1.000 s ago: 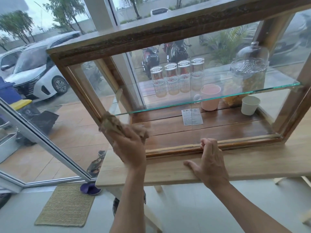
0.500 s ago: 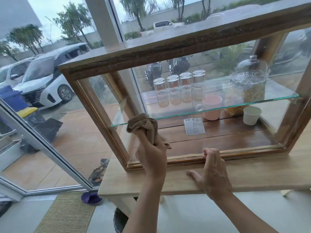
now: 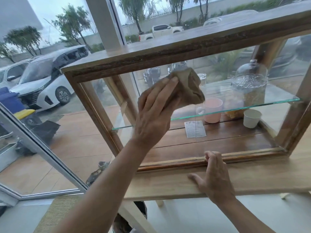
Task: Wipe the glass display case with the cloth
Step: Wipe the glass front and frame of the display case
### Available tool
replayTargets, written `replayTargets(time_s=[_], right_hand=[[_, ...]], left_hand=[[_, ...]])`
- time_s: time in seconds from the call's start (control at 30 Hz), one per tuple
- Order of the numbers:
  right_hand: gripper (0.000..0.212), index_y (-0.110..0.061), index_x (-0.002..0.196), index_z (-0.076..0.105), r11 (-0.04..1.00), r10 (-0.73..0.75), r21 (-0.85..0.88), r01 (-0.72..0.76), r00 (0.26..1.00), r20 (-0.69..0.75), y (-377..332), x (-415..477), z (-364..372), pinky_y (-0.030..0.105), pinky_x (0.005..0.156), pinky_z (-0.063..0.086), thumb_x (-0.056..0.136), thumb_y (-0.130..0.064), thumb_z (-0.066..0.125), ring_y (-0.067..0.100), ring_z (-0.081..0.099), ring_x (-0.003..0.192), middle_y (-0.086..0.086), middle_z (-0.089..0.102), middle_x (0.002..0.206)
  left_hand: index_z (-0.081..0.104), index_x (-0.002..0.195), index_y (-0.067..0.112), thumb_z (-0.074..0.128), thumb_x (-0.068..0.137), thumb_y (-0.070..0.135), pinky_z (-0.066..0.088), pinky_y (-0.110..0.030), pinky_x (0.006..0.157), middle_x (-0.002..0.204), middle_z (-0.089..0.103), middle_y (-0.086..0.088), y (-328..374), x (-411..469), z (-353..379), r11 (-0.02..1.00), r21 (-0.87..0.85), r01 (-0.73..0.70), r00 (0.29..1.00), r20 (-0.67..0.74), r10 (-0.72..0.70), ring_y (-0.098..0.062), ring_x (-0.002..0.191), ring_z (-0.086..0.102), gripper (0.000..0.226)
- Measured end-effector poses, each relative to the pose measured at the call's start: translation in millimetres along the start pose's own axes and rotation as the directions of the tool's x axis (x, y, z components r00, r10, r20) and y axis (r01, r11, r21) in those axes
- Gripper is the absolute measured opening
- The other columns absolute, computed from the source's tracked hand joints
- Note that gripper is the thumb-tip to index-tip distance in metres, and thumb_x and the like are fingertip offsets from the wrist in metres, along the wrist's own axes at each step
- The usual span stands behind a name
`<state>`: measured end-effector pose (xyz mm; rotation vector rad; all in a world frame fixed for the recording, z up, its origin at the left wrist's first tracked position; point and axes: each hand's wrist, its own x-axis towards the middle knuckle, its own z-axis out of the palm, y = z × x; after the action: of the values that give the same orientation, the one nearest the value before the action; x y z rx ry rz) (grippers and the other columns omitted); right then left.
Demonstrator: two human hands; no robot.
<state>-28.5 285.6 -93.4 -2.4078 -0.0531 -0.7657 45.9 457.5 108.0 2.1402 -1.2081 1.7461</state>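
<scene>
The glass display case (image 3: 168, 54) has a dark wooden frame and stands on a light wooden table (image 3: 260, 179). My left hand (image 3: 154, 113) lies flat with straight fingers on a brown cloth (image 3: 190, 88) and presses it against the upper middle of the front glass, just under the top rail. My right hand (image 3: 215, 179) rests on the table in front of the case. Its bent fingertips touch the lower frame rail and its thumb is spread on the tabletop. It holds nothing.
Inside the case, a glass shelf (image 3: 269, 102) carries a domed glass jar (image 3: 249, 86). Below stand a pink mug (image 3: 212, 110), a white paper cup (image 3: 252, 118) and a printed card (image 3: 195, 129). A slanted window frame (image 3: 42, 148) and a woven mat (image 3: 55, 214) are at left.
My left hand has swept the cloth from the lower left corner of the glass up and right to the upper middle, and its fingers have flattened. My right hand has stayed put.
</scene>
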Motion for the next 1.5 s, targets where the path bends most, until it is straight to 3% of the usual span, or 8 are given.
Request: replayTargets(time_s=[0.33, 0.53, 0.67, 0.83, 1.0, 1.17, 1.33, 1.5], right_hand=[[0.091, -0.012, 0.119, 0.042, 1.000, 0.007, -0.014, -0.007, 1.000, 0.004, 0, -1, 2, 0.034, 0.084, 0.049, 0.049, -0.044, 0.092, 0.020, 0.053, 0.096, -0.002, 0.044, 0.108], [0.092, -0.012, 0.119, 0.042, 0.999, 0.021, -0.027, -0.021, 1.000, -0.001, 1, -1, 2, 0.034, 0.086, 0.048, 0.049, -0.045, 0.091, 0.020, 0.053, 0.096, -0.002, 0.044, 0.110], [0.091, -0.011, 0.118, 0.043, 0.999, 0.037, -0.036, -0.037, 0.999, 0.002, 0, -1, 2, 0.032, 0.087, 0.045, 0.048, -0.046, 0.090, 0.021, 0.054, 0.098, -0.001, 0.044, 0.111], [0.091, -0.012, 0.119, 0.042, 0.999, 0.043, -0.029, -0.043, 0.999, -0.003, 1, -1, 3, 0.027, 0.088, 0.040, 0.051, -0.048, 0.089, 0.019, 0.053, 0.097, -0.001, 0.045, 0.111], [0.092, -0.012, 0.119, 0.042, 0.997, 0.061, -0.046, -0.061, 0.998, -0.019, 1, 0, 5, 0.028, 0.088, 0.040, 0.048, -0.045, 0.090, 0.019, 0.052, 0.100, 0.000, 0.046, 0.112], [0.091, -0.010, 0.120, 0.043, 0.998, 0.032, -0.051, -0.033, 0.999, -0.006, 1, 0, 2, 0.030, 0.087, 0.043, 0.050, -0.046, 0.090, 0.021, 0.053, 0.098, 0.002, 0.047, 0.111], [0.088, -0.010, 0.119, 0.042, 0.998, 0.042, -0.044, -0.043, 0.999, -0.020, 0, 0, 4, 0.033, 0.087, 0.045, 0.053, -0.046, 0.088, 0.021, 0.051, 0.098, 0.002, 0.046, 0.111], [0.094, -0.011, 0.119, 0.042, 0.998, 0.052, -0.038, -0.053, 0.998, -0.027, 0, 0, 4, 0.029, 0.087, 0.041, 0.047, -0.048, 0.090, 0.022, 0.053, 0.101, 0.002, 0.048, 0.112]], left_hand=[[0.053, 0.141, 0.014, 0.045, 0.105, 0.008, 0.026, -0.045, 0.118, 0.151, 0.045, -0.003, -13, -20, 2, 0.938, -0.046, -0.343, 0.890, 0.302, 0.341, -0.029, 0.143, 0.036, 0.038], [0.053, 0.139, 0.012, 0.050, 0.101, -0.002, 0.025, -0.046, 0.118, 0.149, 0.044, -0.004, -35, -69, -19, 0.994, 0.032, -0.106, 0.968, 0.233, 0.095, -0.027, 0.145, 0.032, 0.040], [0.053, 0.141, 0.014, 0.033, 0.105, 0.006, 0.020, -0.038, 0.121, 0.152, 0.043, 0.001, 35, -125, 17, 0.948, -0.103, -0.301, 0.840, 0.443, 0.315, -0.020, 0.145, 0.033, 0.042], [0.048, 0.143, 0.011, 0.040, 0.105, 0.006, 0.016, -0.034, 0.122, 0.152, 0.042, 0.002, -2, -121, 2, 0.978, -0.088, -0.188, 0.876, 0.435, 0.208, -0.016, 0.144, 0.036, 0.040], [0.052, 0.141, 0.012, 0.047, 0.098, -0.001, 0.014, -0.035, 0.123, 0.152, 0.044, 0.001, 31, -170, 15, 0.955, -0.195, -0.223, 0.801, 0.522, 0.294, -0.018, 0.144, 0.035, 0.045], [0.051, 0.141, 0.009, 0.046, 0.102, 0.003, 0.031, -0.040, 0.114, 0.152, 0.044, 0.000, 12, -130, 15, 0.955, -0.173, -0.242, 0.842, 0.452, 0.296, -0.018, 0.142, 0.039, 0.040], [0.055, 0.138, 0.011, 0.050, 0.093, -0.001, 0.016, -0.036, 0.122, 0.150, 0.046, 0.001, 24, -181, 9, 0.967, -0.182, -0.177, 0.803, 0.542, 0.249, -0.017, 0.147, 0.029, 0.047], [0.058, 0.135, 0.006, 0.050, 0.100, 0.004, 0.038, -0.044, 0.112, 0.149, 0.048, -0.003, 42, -124, 30, 0.934, -0.272, -0.231, 0.830, 0.446, 0.335, -0.022, 0.143, 0.038, 0.035]])
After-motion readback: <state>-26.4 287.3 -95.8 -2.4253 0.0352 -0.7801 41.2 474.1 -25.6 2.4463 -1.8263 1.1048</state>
